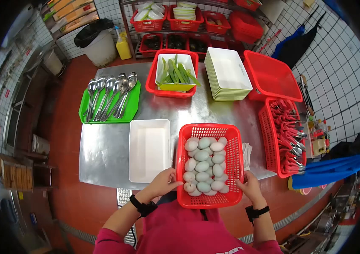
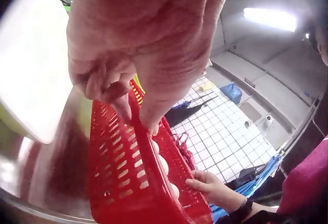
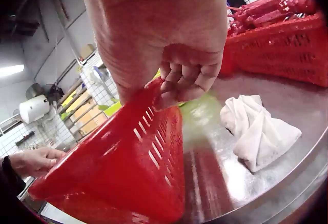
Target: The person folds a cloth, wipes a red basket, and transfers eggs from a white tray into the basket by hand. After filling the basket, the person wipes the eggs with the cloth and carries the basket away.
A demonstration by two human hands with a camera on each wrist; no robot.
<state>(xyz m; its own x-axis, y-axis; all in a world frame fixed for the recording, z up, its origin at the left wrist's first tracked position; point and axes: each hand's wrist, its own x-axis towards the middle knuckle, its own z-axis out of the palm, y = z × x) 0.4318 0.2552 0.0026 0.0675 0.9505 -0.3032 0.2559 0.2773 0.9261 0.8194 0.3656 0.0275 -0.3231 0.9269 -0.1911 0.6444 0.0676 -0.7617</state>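
A red perforated basket [image 1: 230, 148] full of pale white and bluish eggs [image 1: 202, 166] is at the near edge of the steel table, its near end reaching past that edge. My left hand [image 1: 163, 184] grips its left rim, thumb and fingers pinching the red plastic [image 2: 115, 157] in the left wrist view. On the opposite side my right hand [image 1: 249, 186] holds the right rim, with fingers curled at the slotted wall [image 3: 154, 142] in the right wrist view. Just left of the basket lies a white rectangular tray [image 1: 150, 148].
Right of the basket lies a folded white cloth [image 3: 259, 131], then a red basket of red-handled cutlery [image 1: 268, 135]. Farther back are a green tray of spoons [image 1: 135, 101], a red basket with green vegetables [image 1: 151, 78], stacked white trays [image 1: 228, 70] and a red bin [image 1: 273, 74].
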